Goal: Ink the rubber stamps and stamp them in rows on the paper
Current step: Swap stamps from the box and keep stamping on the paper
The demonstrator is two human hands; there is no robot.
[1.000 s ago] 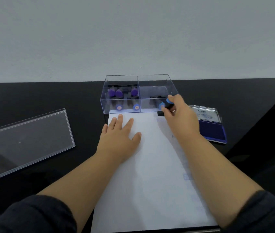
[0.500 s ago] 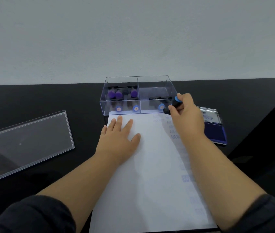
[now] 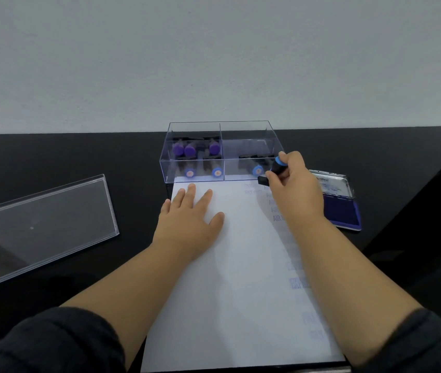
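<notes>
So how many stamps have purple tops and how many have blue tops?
Purple-topped stamps: 3, all in the clear box
Blue-topped stamps: 4, three in the box, one held by the right hand
Total: 7 showing

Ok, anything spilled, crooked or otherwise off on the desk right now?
Nothing stands out. The paper lies flat under the left hand, the right hand grips a stamp at the sheet's top, and the ink pad sits open beside it, no spills visible.
</notes>
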